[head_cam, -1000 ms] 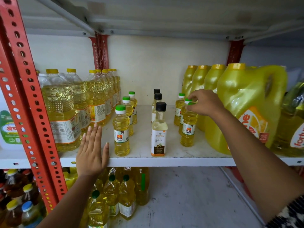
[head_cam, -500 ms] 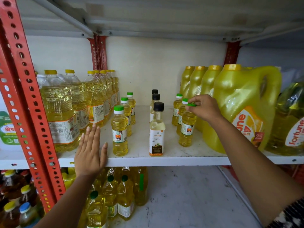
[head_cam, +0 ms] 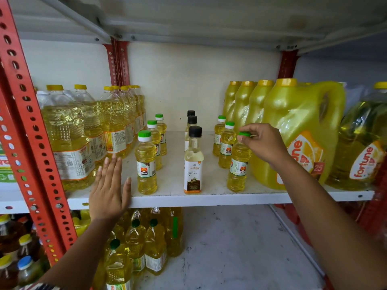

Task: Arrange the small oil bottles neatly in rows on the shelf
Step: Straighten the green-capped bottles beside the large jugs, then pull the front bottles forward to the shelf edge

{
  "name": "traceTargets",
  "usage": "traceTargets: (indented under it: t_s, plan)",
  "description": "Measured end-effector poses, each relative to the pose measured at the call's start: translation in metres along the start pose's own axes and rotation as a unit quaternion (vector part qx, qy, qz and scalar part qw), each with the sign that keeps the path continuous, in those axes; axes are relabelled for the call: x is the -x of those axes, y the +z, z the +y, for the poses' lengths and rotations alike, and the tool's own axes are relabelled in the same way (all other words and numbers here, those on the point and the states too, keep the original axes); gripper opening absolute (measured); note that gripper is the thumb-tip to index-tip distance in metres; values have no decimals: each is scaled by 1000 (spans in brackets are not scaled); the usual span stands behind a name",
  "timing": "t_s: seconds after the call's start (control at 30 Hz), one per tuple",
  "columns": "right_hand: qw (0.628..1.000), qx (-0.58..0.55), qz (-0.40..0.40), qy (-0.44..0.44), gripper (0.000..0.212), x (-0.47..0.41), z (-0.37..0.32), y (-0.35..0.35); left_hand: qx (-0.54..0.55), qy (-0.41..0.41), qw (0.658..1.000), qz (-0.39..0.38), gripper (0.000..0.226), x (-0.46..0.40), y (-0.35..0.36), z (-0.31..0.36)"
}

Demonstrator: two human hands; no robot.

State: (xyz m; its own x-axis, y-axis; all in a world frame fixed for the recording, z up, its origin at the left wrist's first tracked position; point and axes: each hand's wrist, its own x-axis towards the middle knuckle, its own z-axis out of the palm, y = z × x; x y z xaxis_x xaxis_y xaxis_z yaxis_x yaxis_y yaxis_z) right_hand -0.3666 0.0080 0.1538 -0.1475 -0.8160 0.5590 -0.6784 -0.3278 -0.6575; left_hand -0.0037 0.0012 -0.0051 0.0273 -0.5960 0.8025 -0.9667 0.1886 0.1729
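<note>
Three rows of small bottles stand on the white shelf. The left row has three green-capped oil bottles, its front one near the shelf edge. The middle row holds black-capped coconut oil bottles, with the front one at the edge. On the right, my right hand pinches the green cap of the front small oil bottle, with two more behind it. My left hand lies flat and open on the shelf's front edge, left of the rows.
Large clear oil bottles fill the shelf's left side, and yellow jugs crowd the right. A red perforated upright stands at the left front. More oil bottles sit on the level below.
My right hand has drawn the front right small bottle a little forward and rightward, still gripping its cap. My left hand stays flat on the shelf edge.
</note>
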Motion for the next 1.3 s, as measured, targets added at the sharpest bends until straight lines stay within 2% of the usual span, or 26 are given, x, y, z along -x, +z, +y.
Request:
traceTargets:
  t_s: [0.13, 0.27, 0.4, 0.47, 0.53, 0.6, 0.63, 0.77, 0.9, 1.0, 1.2, 1.3]
  plan:
    - [1000, -14, -6, -10, 27, 6, 2, 2, -2, 2, 1000, -9, 62, -1, -2, 0]
    - [999, -23, -34, -35, 34, 14, 7, 7, -11, 17, 999, -28, 61, 0, -3, -1]
    - [998, -46, -24, -30, 41, 24, 10, 10, -26, 31, 998, -48, 63, 0, -1, -5]
    - [998, -26, 33, -52, 46, 34, 13, 14, -9, 27, 998, -48, 65, 4, -1, -2]
    - [986, 6, 134, -98, 42, 52, 11, 21, 36, 7, 998, -42, 64, 12, -5, 11]
    - [969, -1, 205, -138, 33, 74, 9, 33, 95, -41, 994, -16, 61, 24, -8, 30]
    - [965, -16, 214, -149, 30, 86, 9, 43, 126, -75, 989, -2, 60, 30, -10, 41]
    - [978, -74, 145, -130, 34, 119, 14, 93, 208, -178, 962, 19, 68, 38, -14, 77]
    - [989, -80, 94, -80, 58, 128, 7, 129, 246, -211, 946, 32, 67, 28, -16, 88]
    - [992, -83, 85, -39, 68, 123, 0, 144, 273, -248, 928, 43, 59, 23, -17, 93]
    - [994, -49, 100, -15, 64, 123, 2, 164, 289, -287, 912, 52, 55, 21, -18, 98]
    - [993, -40, 110, -22, 65, 122, 3, 165, 281, -289, 914, 48, 54, 20, -19, 98]
